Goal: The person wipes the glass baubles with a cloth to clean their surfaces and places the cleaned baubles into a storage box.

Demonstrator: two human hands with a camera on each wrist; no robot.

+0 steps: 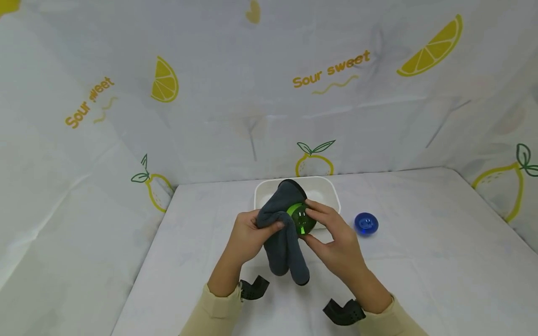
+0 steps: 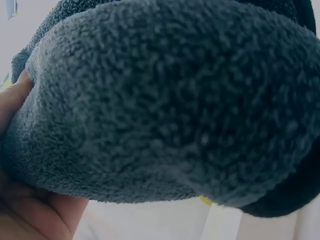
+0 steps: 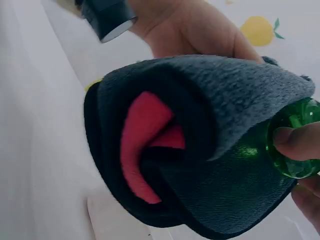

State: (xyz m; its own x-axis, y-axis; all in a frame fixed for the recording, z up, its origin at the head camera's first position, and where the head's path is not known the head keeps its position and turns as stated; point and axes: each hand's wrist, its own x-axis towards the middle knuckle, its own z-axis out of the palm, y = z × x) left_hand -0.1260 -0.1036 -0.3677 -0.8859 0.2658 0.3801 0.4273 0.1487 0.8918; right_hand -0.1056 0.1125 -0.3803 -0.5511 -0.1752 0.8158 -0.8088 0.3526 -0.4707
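Observation:
My left hand (image 1: 248,235) grips a folded dark grey-blue cloth (image 1: 279,247), its thumb pressed on the fabric. In the right wrist view a red-pink underside shows inside the fold of the cloth (image 3: 250,200). With thumb and fingers my right hand (image 1: 338,238) holds a round, clear green glass piece (image 1: 303,219), whose far side lies against the cloth. The fleece fills most of the left wrist view, hiding the green glass there. Whether the green piece is a small dish or solid cannot be told.
Behind the hands a white plastic tray (image 1: 325,189) stands at the table's back, partly covered by the cloth. A small round blue glass piece (image 1: 366,224) lies right of the tray on the white table covering (image 1: 428,242). A lemon-print sheet (image 1: 218,74) hangs behind.

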